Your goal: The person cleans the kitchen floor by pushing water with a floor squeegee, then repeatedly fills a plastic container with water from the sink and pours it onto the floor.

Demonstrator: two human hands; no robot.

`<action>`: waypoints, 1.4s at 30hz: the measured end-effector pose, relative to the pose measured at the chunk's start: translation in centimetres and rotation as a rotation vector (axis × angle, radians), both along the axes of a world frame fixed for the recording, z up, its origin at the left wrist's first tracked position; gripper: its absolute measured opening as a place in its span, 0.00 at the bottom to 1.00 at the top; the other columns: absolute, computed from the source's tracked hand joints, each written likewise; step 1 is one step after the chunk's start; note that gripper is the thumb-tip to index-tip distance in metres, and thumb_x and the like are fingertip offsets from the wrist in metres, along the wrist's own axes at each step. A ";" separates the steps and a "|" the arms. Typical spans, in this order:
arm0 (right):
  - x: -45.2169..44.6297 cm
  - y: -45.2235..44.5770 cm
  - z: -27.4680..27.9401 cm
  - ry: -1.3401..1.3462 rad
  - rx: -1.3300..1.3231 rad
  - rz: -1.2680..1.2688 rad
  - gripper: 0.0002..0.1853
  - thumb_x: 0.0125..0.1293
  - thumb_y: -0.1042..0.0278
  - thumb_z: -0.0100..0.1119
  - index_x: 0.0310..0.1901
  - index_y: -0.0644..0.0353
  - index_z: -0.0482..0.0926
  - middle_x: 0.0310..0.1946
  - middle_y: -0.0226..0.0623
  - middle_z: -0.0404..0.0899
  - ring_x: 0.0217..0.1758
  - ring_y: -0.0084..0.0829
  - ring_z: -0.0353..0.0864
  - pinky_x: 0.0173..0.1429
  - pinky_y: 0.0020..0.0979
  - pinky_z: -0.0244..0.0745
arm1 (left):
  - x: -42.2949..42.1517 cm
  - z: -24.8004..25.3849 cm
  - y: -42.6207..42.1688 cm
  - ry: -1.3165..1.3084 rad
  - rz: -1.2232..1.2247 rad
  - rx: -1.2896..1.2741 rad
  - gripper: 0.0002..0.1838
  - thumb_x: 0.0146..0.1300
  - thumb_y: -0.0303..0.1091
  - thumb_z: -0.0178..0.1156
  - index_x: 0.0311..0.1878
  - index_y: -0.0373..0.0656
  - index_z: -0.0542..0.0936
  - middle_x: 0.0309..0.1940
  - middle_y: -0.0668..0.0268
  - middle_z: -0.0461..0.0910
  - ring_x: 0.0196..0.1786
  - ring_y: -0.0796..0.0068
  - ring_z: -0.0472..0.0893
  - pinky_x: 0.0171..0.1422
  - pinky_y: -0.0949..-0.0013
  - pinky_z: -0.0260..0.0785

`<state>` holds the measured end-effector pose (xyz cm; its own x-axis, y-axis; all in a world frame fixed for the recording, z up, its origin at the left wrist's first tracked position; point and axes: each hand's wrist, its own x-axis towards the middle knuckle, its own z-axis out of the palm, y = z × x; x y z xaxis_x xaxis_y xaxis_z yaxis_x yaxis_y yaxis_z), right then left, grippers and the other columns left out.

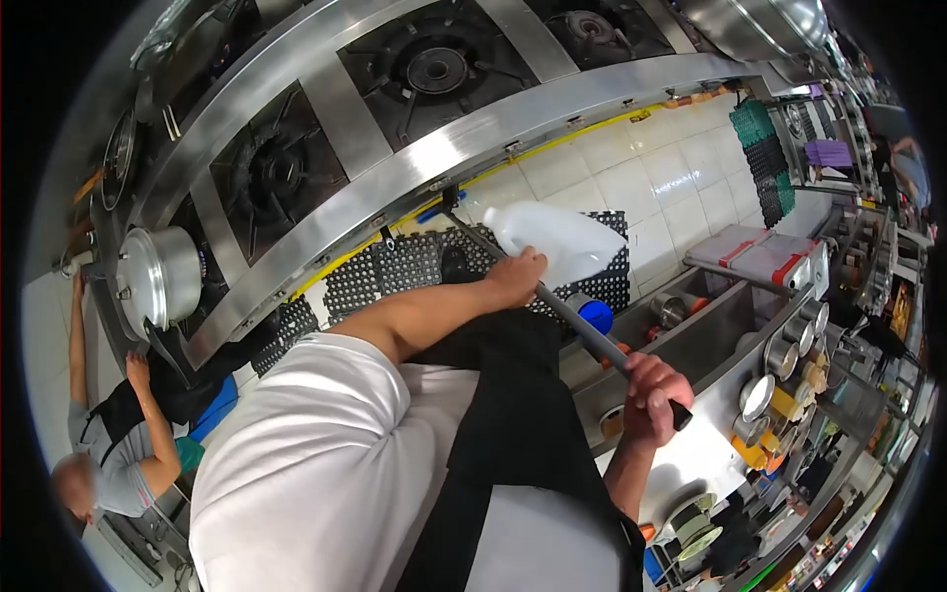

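Observation:
Both hands are closed round a long grey pole that slants down toward the floor under the stove. My left hand grips it about midway, with the fingers wrapped round. My right hand is closed near its black-capped upper end. The pole's far end reaches the stove's front edge, and what is fixed there is not clear. A white plastic jug lies just beyond my left hand, over a black perforated floor mat; I cannot tell whether the hand touches it.
A steel stove with several burners runs along the far side, a lidded pot at its left. A yellow pipe follows its front. Steel counters with pans stand right. Another person is at the left. Pale tiles cover the floor.

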<state>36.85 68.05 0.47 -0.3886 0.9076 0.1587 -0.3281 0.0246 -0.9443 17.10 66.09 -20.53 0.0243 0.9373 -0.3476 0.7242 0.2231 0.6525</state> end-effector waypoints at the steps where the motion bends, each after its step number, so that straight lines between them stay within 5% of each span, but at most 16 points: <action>1: -0.3 -0.3 0.0 -0.018 0.001 0.010 0.10 0.51 0.69 0.56 0.18 0.59 0.68 0.15 0.32 0.66 0.22 0.30 0.66 0.37 0.39 0.66 | 0.2 0.1 -0.1 0.002 -0.006 0.002 0.19 0.45 0.27 0.61 0.42 0.36 0.69 0.42 0.49 0.70 0.40 0.47 0.78 0.43 0.53 0.73; 7: 2.3 -1.0 4.6 -0.053 0.107 -0.089 0.11 0.52 0.69 0.56 0.18 0.59 0.66 0.13 0.32 0.65 0.19 0.29 0.65 0.34 0.37 0.64 | 4.5 3.6 2.7 -0.128 -0.136 0.089 0.17 0.46 0.26 0.61 0.41 0.36 0.69 0.42 0.49 0.70 0.40 0.46 0.78 0.42 0.53 0.73; 17: 0.6 -1.6 -0.6 -0.019 0.075 -0.079 0.09 0.55 0.69 0.54 0.21 0.57 0.66 0.13 0.30 0.63 0.21 0.29 0.65 0.40 0.38 0.66 | 0.7 -0.1 0.4 0.005 -0.148 -0.045 0.19 0.47 0.27 0.61 0.43 0.38 0.67 0.45 0.48 0.69 0.43 0.43 0.77 0.47 0.50 0.71; 25: 5.1 0.6 2.4 -0.029 0.183 -0.381 0.11 0.54 0.70 0.57 0.18 0.59 0.67 0.13 0.33 0.66 0.22 0.29 0.66 0.40 0.40 0.69 | 9.1 3.7 11.4 -0.078 -0.419 0.144 0.21 0.46 0.27 0.63 0.44 0.36 0.68 0.44 0.48 0.70 0.44 0.46 0.78 0.47 0.53 0.72; 35: 10.3 11.0 -7.2 -0.088 0.231 -0.534 0.07 0.56 0.71 0.56 0.24 0.59 0.69 0.20 0.35 0.70 0.27 0.32 0.70 0.48 0.45 0.68 | 13.6 -4.3 27.0 0.025 -0.498 0.117 0.19 0.48 0.27 0.61 0.44 0.39 0.67 0.46 0.50 0.68 0.45 0.45 0.76 0.49 0.51 0.70; 42: 17.7 18.4 -3.4 0.016 0.173 -0.640 0.11 0.58 0.70 0.53 0.21 0.58 0.66 0.15 0.32 0.64 0.23 0.29 0.66 0.41 0.39 0.68 | 21.1 -1.5 32.4 -0.028 -0.525 0.086 0.19 0.49 0.27 0.58 0.45 0.37 0.67 0.48 0.47 0.68 0.46 0.43 0.76 0.50 0.50 0.70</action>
